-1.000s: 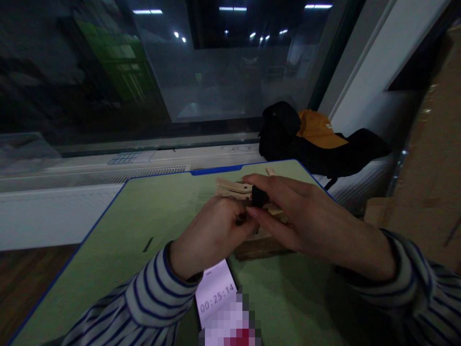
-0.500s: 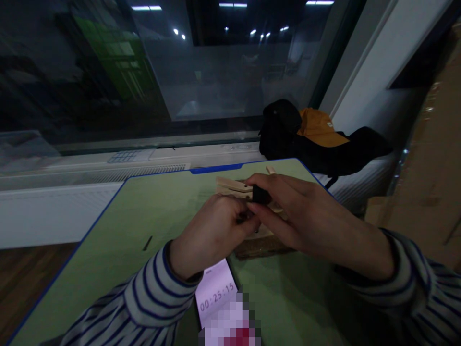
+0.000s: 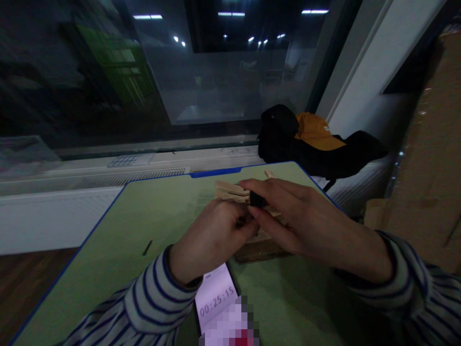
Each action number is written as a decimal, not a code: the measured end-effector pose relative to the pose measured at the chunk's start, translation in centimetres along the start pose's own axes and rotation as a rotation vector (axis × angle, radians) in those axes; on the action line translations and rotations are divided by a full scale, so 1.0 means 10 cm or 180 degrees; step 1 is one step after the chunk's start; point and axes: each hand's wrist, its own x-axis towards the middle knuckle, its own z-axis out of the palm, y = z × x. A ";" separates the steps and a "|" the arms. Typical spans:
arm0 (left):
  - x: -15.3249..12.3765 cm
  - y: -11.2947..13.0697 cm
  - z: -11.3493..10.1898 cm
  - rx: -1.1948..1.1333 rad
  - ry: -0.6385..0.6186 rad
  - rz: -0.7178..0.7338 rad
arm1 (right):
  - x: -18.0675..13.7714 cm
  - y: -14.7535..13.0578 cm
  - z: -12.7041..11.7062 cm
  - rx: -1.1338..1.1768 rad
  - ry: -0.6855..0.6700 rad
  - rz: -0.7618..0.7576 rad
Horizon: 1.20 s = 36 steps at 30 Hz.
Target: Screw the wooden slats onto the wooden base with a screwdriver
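Sitting between the 2 hands, the small black part is pinched by thumb and forefinger of the right hand, just above the wooden pieces on the green mat. The left hand has its fingers curled together right beside the part; whether they pinch something, I cannot tell. A phone lies near the wrists.
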 end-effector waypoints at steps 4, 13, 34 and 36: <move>0.00 0.01 -0.01 0.0025 0.0118 0.0034 | 0.01 0.00 0.00 0.0043 -0.0020 0.0049; -0.01 0.02 0.01 -0.0045 0.0028 0.0052 | 0.02 -0.01 -0.01 -0.0141 0.0064 -0.0119; -0.01 0.02 0.00 -0.0234 -0.0054 0.0030 | -0.01 0.02 0.03 -0.0014 0.0104 0.0046; -0.01 0.02 0.00 -0.0185 -0.0048 0.0009 | -0.01 0.03 0.04 -0.0037 0.0114 0.0056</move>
